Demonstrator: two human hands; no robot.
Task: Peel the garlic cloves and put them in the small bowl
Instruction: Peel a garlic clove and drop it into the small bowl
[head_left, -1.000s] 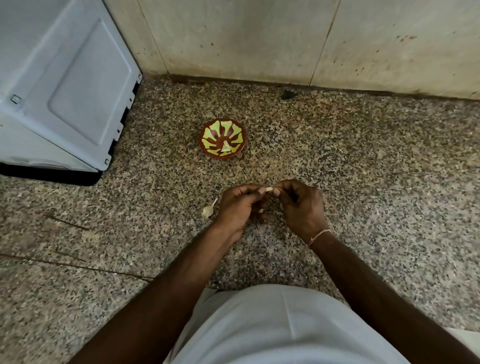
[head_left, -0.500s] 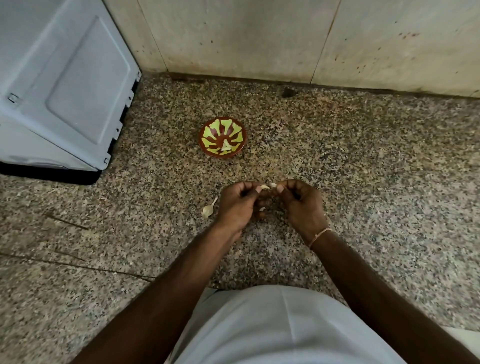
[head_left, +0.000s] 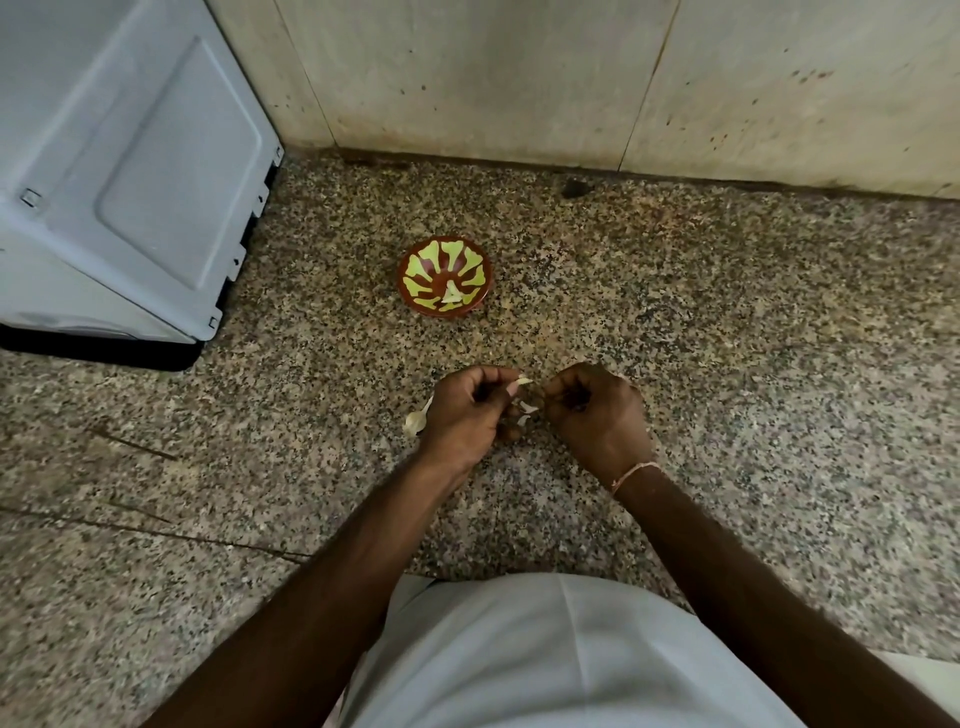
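Here, two hands, left hand (head_left: 464, 410) and right hand (head_left: 597, 415), pinch one garlic clove (head_left: 523, 382) (fingers curled); one small bowl (head_left: 445, 282) holds one peeled clove (head_left: 451, 295).

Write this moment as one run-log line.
step: peeling | left hand: pinches garlic clove | right hand: pulls skin | small bowl: one peeled clove inside

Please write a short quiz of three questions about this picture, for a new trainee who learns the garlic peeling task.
1. True or false: the small bowl already holds a pale peeled clove.
2. Where does the unpeeled garlic piece lie? A) inside the bowl B) on the floor beside the left hand C) on the grey appliance
3. What do the left hand and the right hand hold between their fingertips?

Key
1. True.
2. B.
3. A garlic clove with its skin coming off.
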